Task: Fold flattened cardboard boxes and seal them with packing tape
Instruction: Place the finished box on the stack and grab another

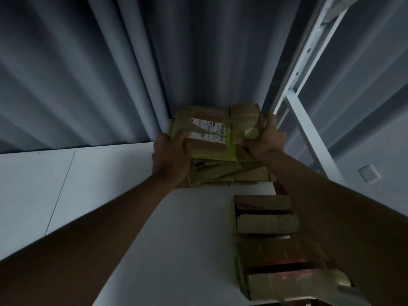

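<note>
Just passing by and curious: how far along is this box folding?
Done, it seems: two boxes stand folded on the table, though whether they are taped I cannot tell. In hand: the left hand and right hand grip a flattened box with a label and yellow tape, above the stack. Left: folding and taping it, then the stack.

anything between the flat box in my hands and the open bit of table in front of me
Nothing visible. Both the left hand and right hand already grip the flattened box above the stack. The white table toward you is bare; the folded boxes sit off to the right.
</note>
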